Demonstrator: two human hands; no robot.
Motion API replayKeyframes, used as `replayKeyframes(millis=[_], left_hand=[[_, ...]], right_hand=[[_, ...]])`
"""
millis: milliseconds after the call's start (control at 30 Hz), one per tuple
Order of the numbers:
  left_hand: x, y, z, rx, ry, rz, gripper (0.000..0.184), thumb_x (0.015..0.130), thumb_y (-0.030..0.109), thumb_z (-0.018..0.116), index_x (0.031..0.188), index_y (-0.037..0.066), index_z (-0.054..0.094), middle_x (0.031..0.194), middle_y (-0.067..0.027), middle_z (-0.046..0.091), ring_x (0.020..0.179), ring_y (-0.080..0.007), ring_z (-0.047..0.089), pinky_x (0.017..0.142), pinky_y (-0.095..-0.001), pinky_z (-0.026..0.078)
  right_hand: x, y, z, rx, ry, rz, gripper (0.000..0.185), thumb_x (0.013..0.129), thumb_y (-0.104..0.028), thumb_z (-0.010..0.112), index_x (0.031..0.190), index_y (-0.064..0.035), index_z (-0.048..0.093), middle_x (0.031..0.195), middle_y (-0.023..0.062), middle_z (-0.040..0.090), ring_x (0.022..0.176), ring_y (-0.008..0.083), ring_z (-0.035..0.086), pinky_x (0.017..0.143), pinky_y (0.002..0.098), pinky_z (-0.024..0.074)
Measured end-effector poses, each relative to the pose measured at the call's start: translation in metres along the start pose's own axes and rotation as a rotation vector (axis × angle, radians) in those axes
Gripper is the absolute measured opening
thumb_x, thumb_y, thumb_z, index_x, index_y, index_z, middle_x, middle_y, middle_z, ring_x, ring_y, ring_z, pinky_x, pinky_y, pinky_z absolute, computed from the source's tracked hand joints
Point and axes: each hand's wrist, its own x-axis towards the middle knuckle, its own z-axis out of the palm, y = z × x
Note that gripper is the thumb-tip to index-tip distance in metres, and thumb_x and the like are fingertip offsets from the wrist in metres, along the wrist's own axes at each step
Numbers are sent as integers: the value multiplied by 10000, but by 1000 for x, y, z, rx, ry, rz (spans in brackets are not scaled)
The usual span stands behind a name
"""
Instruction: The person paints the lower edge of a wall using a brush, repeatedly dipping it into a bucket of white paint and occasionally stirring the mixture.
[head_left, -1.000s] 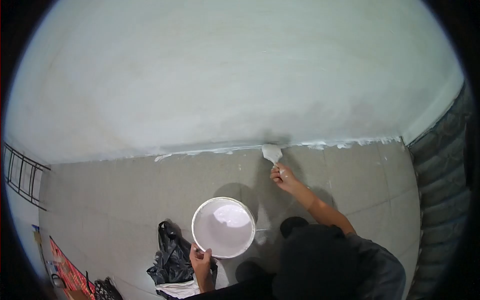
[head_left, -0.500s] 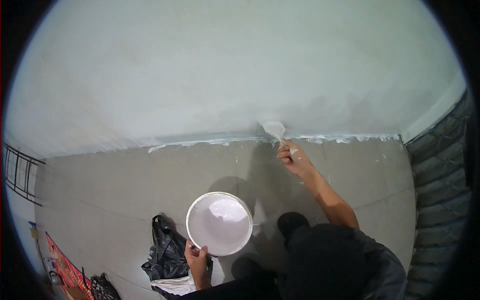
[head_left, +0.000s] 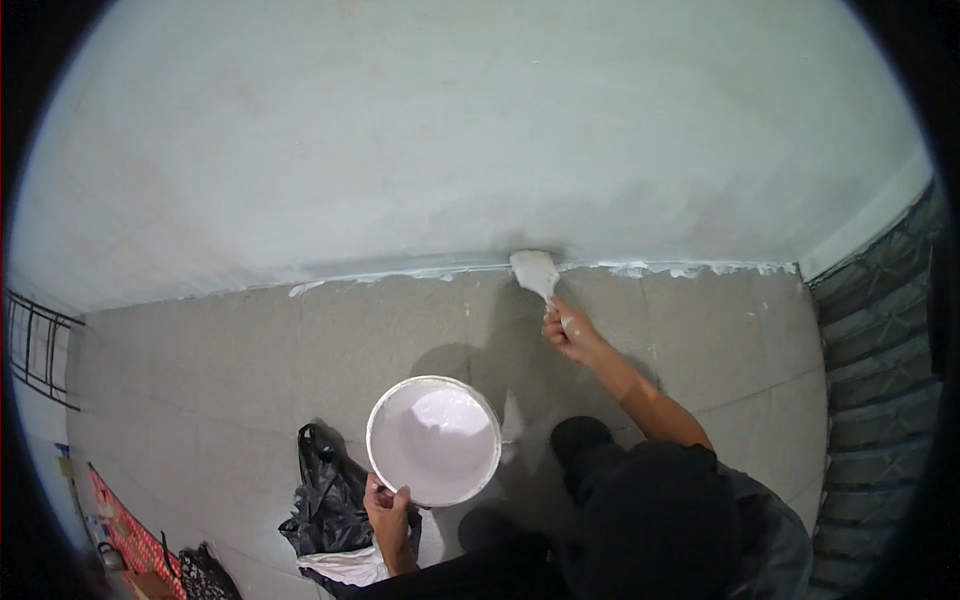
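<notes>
My right hand (head_left: 570, 330) is closed round the handle of a paint-covered brush (head_left: 536, 272). Its wide white head touches the foot of the pale wall (head_left: 480, 130), where wall and floor meet. White smears run along that joint on both sides of the brush. With my left hand (head_left: 388, 508) I grip the rim of a round white bucket (head_left: 434, 441), thumb over the edge. Pale, glossy paint lies inside the bucket. White specks mark the back of my right hand.
A black plastic bag (head_left: 330, 500) with white cloth-like material lies left of the bucket. Dark metal slats (head_left: 870, 400) stand at the right, a black rack (head_left: 40, 350) at the far left. A red patterned item (head_left: 130, 530) and a dark bag (head_left: 205, 573) lie lower left.
The brush has come down from the lower wall to the floor joint, and my right hand has moved slightly left and down with it. My left hand still holds the bucket.
</notes>
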Motion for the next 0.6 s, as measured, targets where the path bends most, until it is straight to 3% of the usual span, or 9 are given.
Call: replayKeyframes(millis=[367, 467, 600], left_hand=[[-5, 11, 6, 21, 2, -6, 214, 738, -77, 521, 918, 28, 475, 810, -27, 579, 715, -73, 542, 670, -207, 416], [-4, 8, 6, 20, 1, 44, 213, 740, -76, 518, 921, 26, 475, 829, -29, 579, 741, -80, 547, 699, -217, 424], [-3, 5, 8, 5, -12, 82, 228, 744, -70, 516, 950, 22, 479, 868, -36, 580, 788, -94, 556, 746, -233, 431]], right_hand=[[24, 0, 0, 101, 52, 123, 232, 919, -200, 437, 714, -99, 395, 606, -51, 333, 481, 23, 309, 365, 174, 171], [46, 15, -7, 12, -7, -107, 227, 920, -180, 430, 714, -98, 386, 608, -46, 329, 481, 25, 312, 362, 176, 168], [45, -20, 12, 232, 5, 26, 187, 907, -141, 435, 735, -93, 377, 631, -24, 354, 513, 63, 359, 385, 182, 211]])
